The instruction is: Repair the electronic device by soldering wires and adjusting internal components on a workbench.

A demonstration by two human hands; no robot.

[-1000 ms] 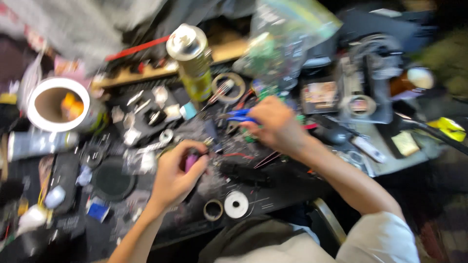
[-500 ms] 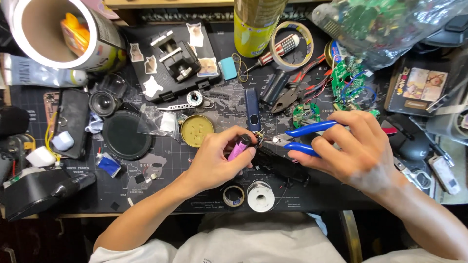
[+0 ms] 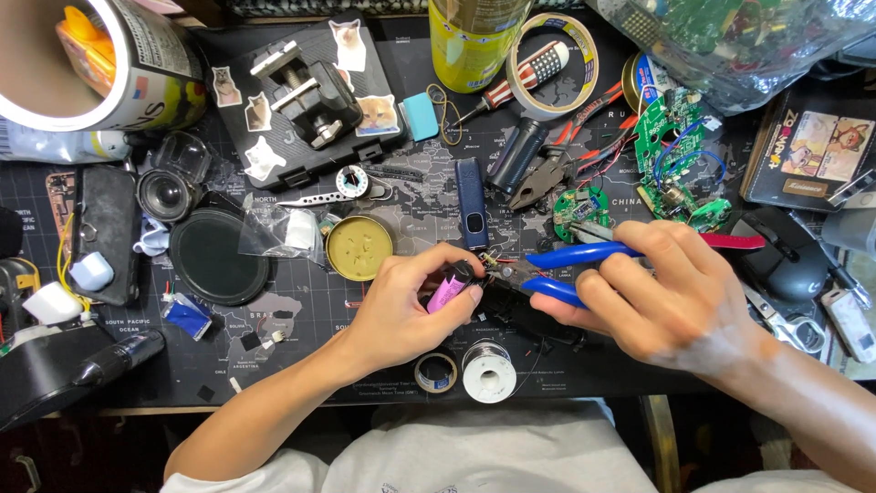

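My left hand (image 3: 409, 306) pinches a small pink cylindrical cell (image 3: 446, 293) with a black end and thin wires, just above the dark desk mat (image 3: 301, 310). My right hand (image 3: 671, 297) grips blue-handled cutters (image 3: 568, 271), whose jaws reach to the wire ends at the cell's tip. A solder spool (image 3: 486, 371) and a small tape roll (image 3: 436, 372) lie just below the hands. A dark blue slim device (image 3: 471, 215) lies just above them.
A gold round tin lid (image 3: 359, 247) and a black round lid (image 3: 219, 256) lie to the left. Green circuit boards (image 3: 671, 151), pliers (image 3: 547, 169), a yellow can (image 3: 474, 41), a big tape ring (image 3: 547, 91), a black vise case (image 3: 306, 100) and a cardboard tub (image 3: 91, 59) crowd the back.
The camera has tilted down and steadied over the desk. Both hands came together at the centre, with the cutters' jaws now at the pink cell's wires.
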